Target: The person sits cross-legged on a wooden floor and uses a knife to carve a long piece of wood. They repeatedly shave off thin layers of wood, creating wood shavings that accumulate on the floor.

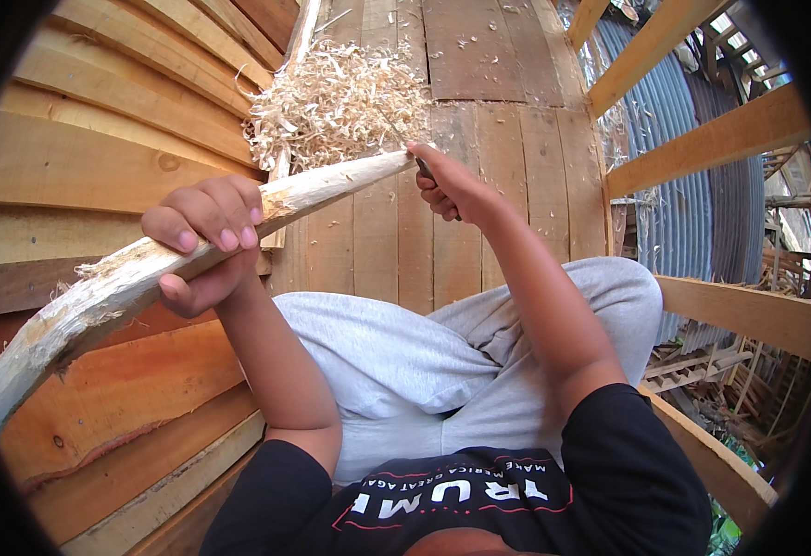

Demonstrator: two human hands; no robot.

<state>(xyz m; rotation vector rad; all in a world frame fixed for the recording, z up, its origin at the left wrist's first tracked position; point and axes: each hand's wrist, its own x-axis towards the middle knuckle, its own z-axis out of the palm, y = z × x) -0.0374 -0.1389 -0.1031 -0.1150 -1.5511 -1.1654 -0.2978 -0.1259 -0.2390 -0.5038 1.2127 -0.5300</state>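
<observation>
A long pale pole of peeled wood [336,179] slants across from the lower left to the middle, its far end tapered. My left hand [209,227] is wrapped round its middle, fingers over the top and thumb below. Close by the tapered tip, my right hand [456,188] is closed on a knife with a dark handle [424,168]. A thin blade seems to reach up and left from the fist, over the shavings, but is hard to make out. Rough, stringy fibres show on the pole's thicker lower-left part, which runs out of view.
A heap of curled wood shavings [336,102] lies on the plank floor [405,246] beyond the pole. A plank wall [81,167] rises on the left. Wooden rails [716,139] bound the right, with corrugated metal sheets [669,167] past them. My crossed legs [377,347] are in front.
</observation>
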